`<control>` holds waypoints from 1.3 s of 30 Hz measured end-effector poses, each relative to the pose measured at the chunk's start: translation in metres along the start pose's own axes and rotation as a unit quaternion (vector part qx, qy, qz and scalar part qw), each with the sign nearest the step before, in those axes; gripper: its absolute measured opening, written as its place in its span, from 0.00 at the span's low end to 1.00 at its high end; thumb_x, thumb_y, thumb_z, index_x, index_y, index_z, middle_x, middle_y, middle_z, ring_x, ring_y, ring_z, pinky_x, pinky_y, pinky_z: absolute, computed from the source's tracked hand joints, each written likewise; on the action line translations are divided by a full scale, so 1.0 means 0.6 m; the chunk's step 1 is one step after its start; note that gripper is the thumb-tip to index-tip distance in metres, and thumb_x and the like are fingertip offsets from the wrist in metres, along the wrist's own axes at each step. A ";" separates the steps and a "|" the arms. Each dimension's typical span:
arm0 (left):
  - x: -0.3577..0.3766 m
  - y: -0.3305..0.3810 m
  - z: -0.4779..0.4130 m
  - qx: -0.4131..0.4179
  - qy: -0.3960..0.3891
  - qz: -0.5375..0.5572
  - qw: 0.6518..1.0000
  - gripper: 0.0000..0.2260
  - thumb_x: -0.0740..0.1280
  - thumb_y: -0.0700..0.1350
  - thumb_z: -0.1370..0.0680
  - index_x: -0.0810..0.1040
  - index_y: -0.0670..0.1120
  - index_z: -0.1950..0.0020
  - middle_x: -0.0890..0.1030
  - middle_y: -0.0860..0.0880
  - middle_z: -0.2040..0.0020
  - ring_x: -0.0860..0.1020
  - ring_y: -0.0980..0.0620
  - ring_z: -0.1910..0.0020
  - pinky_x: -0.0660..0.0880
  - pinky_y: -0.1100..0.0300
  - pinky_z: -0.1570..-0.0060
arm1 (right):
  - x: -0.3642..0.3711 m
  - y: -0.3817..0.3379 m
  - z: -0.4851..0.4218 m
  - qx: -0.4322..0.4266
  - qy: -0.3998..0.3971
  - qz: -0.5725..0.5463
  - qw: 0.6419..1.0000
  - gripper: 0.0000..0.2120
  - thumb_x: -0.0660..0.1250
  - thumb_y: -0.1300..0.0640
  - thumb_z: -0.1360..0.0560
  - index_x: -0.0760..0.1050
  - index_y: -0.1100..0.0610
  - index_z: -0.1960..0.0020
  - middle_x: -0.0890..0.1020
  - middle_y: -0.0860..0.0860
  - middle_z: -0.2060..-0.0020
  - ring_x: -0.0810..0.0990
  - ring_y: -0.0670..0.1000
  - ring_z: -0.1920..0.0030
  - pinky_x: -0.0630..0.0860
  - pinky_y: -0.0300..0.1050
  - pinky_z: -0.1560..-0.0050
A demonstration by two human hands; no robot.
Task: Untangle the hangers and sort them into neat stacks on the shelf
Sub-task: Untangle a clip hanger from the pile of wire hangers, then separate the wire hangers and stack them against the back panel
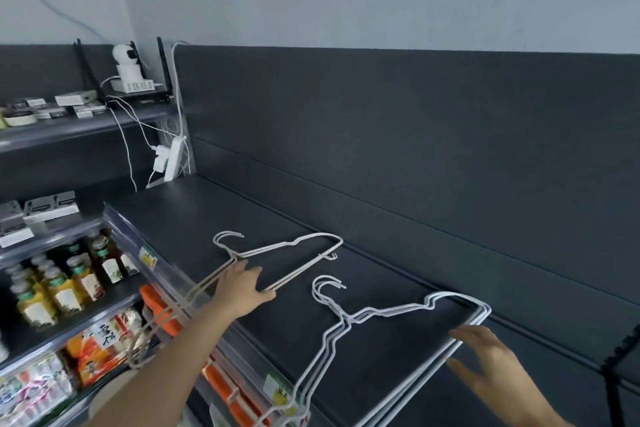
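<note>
Dark shelf (pixel 207 211), top tier, with a dark back panel behind it. Two groups of wire hangers lie flat on it, well apart from each other.

Left group: beige hangers (pixel 263 248), hooks pointing to the far side. Their near-left ends overhang the shelf's front edge, above the lower tiers. The count cannot be told for certain; at least two wires are visible.

Right group: white hangers (pixel 381 311), roughly three, closely nested, hooks also pointing far. Their right corner lies close to the back panel. Their near-left corner projects past the front edge.

Left hand (pixel 242 288): palm down, fingers straight and slightly spread, resting on the beige hangers just below the hook necks. It grips nothing.

Right hand (pixel 485 364): fingers straight and splayed, fingertips touching the long bottom bars of the white hangers near their right corner. It holds nothing.

Other items noted:
- Far left, on a higher tier: a small white camera (pixel 125 59) on a white box, with cables running down to a white power strip (pixel 172 158).
- Lower left tiers: bottles (pixel 62 288) of amber liquid and packaged goods below them.
- Orange packets (pixel 156 302) sit under the shelf's clear front rail.
</note>
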State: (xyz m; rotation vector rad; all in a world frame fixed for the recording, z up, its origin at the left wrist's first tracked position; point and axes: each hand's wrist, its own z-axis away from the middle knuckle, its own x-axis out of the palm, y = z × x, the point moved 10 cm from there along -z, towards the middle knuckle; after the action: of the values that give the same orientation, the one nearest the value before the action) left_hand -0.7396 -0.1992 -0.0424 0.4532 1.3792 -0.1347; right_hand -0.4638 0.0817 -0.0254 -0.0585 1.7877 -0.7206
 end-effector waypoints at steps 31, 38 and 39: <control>0.231 0.900 0.703 0.488 -0.135 0.071 0.859 0.17 0.58 0.49 0.21 0.69 0.48 0.34 0.74 0.50 0.38 0.70 0.50 0.37 0.67 0.55 0.39 | -0.399 0.411 0.628 0.283 0.092 0.091 0.950 0.24 0.61 0.50 0.25 0.65 0.57 0.32 0.73 0.54 0.38 0.71 0.56 0.37 0.69 0.48 0.39; 0.283 1.020 0.843 0.534 -0.158 0.064 0.828 0.18 0.58 0.48 0.21 0.68 0.47 0.32 0.73 0.51 0.36 0.69 0.51 0.36 0.67 0.58 0.38 | -0.471 0.505 0.801 0.361 0.113 0.082 0.922 0.20 0.62 0.52 0.25 0.68 0.56 0.35 0.74 0.55 0.41 0.73 0.56 0.40 0.70 0.47 0.44; 0.291 1.037 0.860 0.542 -0.165 0.063 0.822 0.17 0.58 0.48 0.21 0.68 0.47 0.33 0.73 0.50 0.36 0.69 0.51 0.36 0.67 0.57 0.38 | -0.479 0.518 0.824 0.369 0.116 0.084 0.918 0.22 0.62 0.51 0.25 0.66 0.56 0.33 0.73 0.55 0.39 0.72 0.55 0.38 0.70 0.47 0.41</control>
State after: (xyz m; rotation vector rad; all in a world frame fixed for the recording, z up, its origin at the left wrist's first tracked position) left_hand -0.0139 0.1950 -0.0050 1.3946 0.8040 -0.8759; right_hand 0.1704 0.2279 -0.0141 0.7035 1.6043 -1.2689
